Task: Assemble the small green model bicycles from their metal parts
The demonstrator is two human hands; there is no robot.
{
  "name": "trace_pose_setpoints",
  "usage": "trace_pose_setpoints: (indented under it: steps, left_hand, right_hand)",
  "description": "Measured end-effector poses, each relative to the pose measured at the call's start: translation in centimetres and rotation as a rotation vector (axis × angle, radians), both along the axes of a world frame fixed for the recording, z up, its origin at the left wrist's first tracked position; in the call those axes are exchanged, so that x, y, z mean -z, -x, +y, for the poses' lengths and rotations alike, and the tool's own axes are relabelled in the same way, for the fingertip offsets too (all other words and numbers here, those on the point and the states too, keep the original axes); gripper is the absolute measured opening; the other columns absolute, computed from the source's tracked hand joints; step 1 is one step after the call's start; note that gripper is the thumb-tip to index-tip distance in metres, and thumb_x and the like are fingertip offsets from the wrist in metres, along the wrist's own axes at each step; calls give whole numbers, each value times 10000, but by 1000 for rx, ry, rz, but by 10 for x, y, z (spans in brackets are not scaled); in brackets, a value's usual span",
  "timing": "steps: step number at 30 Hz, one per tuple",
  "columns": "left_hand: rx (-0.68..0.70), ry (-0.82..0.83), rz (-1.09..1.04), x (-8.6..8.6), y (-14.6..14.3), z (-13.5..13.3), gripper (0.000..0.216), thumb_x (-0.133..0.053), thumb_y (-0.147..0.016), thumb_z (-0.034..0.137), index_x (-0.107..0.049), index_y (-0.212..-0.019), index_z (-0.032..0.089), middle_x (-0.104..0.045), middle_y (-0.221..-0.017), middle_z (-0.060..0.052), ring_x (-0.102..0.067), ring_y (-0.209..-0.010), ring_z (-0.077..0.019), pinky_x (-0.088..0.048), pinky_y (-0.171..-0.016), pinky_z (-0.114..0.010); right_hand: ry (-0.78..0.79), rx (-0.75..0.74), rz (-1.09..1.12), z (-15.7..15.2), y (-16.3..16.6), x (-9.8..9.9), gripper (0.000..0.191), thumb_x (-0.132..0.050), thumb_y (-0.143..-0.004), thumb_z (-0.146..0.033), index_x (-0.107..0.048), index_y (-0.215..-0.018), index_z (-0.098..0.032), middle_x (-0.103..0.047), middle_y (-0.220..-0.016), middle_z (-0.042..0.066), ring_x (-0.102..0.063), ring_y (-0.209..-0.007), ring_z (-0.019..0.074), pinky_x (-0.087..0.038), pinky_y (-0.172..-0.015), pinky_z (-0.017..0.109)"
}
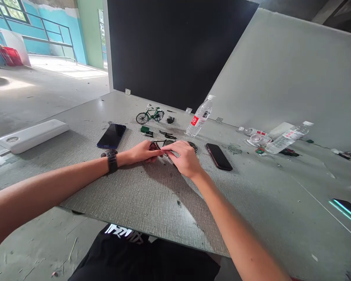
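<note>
Both my hands meet over a small dark model bicycle frame (160, 144) lying on the grey board (134, 195). My left hand (142, 152), with a black watch on its wrist, pinches the frame's left end. My right hand (185, 157) is curled over the frame's right part, fingers closed on it. A loose small wheel (193, 146) lies just beyond my right hand. A finished green model bicycle (150, 115) stands farther back. Small black parts (167, 135) and a green piece (145, 129) lie between it and my hands.
A dark phone (112, 135) lies left of my hands and another phone (218, 156) to the right. One water bottle (200, 116) stands behind, another (288, 137) lies at the right among clutter. A white box (32, 135) sits far left. A black panel rises at the back.
</note>
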State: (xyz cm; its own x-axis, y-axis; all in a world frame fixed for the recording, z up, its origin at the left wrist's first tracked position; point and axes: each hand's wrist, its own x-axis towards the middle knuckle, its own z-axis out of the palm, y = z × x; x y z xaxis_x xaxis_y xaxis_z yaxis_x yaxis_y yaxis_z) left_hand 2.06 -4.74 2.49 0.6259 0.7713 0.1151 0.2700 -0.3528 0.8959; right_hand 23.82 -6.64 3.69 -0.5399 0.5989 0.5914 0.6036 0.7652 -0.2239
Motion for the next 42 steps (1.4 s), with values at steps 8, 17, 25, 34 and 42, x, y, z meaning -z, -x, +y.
trace_pose_setpoints:
  steps: [8, 17, 25, 34, 42]
  left_hand:
    - [-5, 3, 21, -2, -1, -1, 548, -560, -983, 527, -566, -581, 155, -534, -500, -5, -414, -455, -90, -311, -483, -242]
    - [3, 61, -56, -3, -1, -2, 480, -591, -971, 515, -560, -656, 155, -540, -540, 6, -425, -469, -86, -336, -500, -241]
    - [7, 100, -143, 4, -2, 1, 389, -577, -972, 456, -586, -738, 146, -560, -577, 8, -450, -480, -83, -353, -493, -227]
    - [-8, 141, -169, 8, -3, 4, 300, -573, -949, 395, -639, -833, 126, -587, -618, 3, -461, -486, -86, -356, -474, -227]
    - [23, 122, -173, 4, -2, 2, 321, -578, -960, 402, -637, -816, 121, -574, -602, 8, -462, -496, -87, -359, -503, -233]
  right_hand:
    - [-23, -4, -4, 2, 0, 2, 218, -644, -944, -121, -755, -1047, -277, -793, -981, 8, -707, -954, 216, -501, -936, 404]
    - [-109, 39, 65, -2, 1, -4, 331, -610, -942, -162, -665, -1247, -279, -732, -1165, 63, -634, -1156, 265, -512, -1028, 458]
    - [-172, 104, 115, -2, 1, -4, 293, -525, -976, -189, -622, -1245, -252, -664, -1209, 106, -616, -1180, 277, -500, -1051, 489]
    - [-160, 107, 128, -2, 1, -3, 247, -521, -979, -193, -626, -1195, -252, -648, -1171, 107, -618, -1147, 273, -510, -1028, 484]
    - [-151, 103, 117, -3, 2, -2, 229, -517, -986, -195, -629, -1179, -247, -643, -1146, 105, -615, -1132, 270, -509, -1017, 477]
